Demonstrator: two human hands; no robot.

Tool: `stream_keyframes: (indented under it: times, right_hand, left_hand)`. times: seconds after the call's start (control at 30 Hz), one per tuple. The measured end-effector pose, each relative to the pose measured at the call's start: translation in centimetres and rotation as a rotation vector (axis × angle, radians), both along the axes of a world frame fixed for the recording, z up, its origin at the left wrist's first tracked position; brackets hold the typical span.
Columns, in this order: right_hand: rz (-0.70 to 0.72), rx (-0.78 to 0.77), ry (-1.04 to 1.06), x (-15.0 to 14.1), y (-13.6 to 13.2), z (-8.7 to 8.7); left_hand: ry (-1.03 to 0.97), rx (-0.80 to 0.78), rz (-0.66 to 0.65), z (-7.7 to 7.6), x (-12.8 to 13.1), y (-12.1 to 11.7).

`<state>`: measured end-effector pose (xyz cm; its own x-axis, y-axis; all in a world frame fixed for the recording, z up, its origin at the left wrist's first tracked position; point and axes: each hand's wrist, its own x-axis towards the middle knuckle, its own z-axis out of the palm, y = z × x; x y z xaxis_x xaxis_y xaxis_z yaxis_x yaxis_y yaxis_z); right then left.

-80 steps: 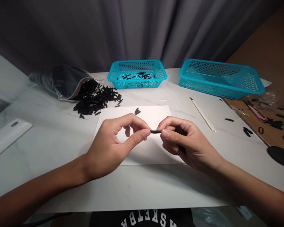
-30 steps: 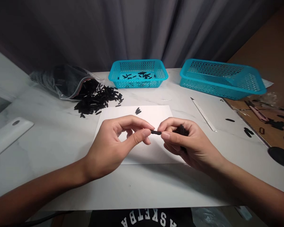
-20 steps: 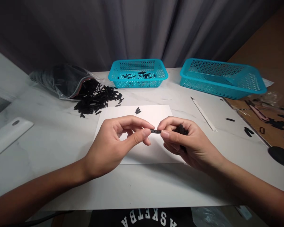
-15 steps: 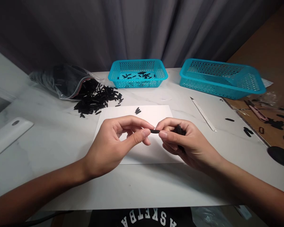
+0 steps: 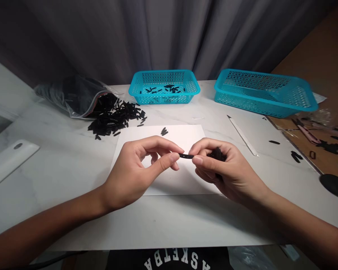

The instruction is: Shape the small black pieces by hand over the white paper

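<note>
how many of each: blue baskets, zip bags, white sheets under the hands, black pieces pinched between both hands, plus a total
blue baskets: 2
zip bag: 1
white sheet: 1
pinched black piece: 1
total: 5

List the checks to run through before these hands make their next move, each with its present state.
1. Black piece held at both ends, between left hand and right hand: ok.
2. Bunch of black pieces gripped securely in the right hand: cannot tell; the fingers partly hide it.
3. White sheet lying beneath the hands: ok.
4. Nearer-centre blue basket upright, with its opening unobstructed: ok.
5. Pile fully contained in the plastic bag: not ok; it spills onto the table.
</note>
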<state>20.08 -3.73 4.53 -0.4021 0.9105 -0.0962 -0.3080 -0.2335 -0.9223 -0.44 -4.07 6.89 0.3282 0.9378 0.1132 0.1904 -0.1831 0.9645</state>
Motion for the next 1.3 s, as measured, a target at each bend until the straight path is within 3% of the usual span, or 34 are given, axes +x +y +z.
stream_keyframes:
  times: [0.53,0.7,0.8,0.9,1.07,1.2,1.3]
  right_hand:
    - [-0.029,-0.009,-0.018,-0.1,0.1,-0.2]
    - [-0.058,-0.169,-0.081,-0.3,0.5,-0.4]
    - [-0.01,-0.196,-0.13,-0.3,0.6,-0.6]
    - [0.091,-0.151,-0.185,-0.2,0.6,-0.8]
    - [0.241,-0.114,-0.281,-0.2,0.5,-1.2]
    - [0.325,-0.107,-0.266,-0.3,0.5,-1.3]
    - [0.32,-0.067,-0.319,-0.4,0.6,-1.2]
  left_hand:
    - [0.084,0.163,0.03,-0.6,0.1,0.3]
    - [0.302,0.283,0.159,-4.2,-0.9,3.6]
    - [0.426,0.311,0.138,-6.8,-1.7,5.9]
    - [0.471,0.375,0.105,-8.0,-2.2,6.9]
    - [0.401,0.551,0.086,-6.8,-1.5,5.2]
    - [0.278,0.758,-0.234,-5.8,-0.7,3.5]
    - [0.296,0.706,-0.294,-5.7,-0.9,3.4]
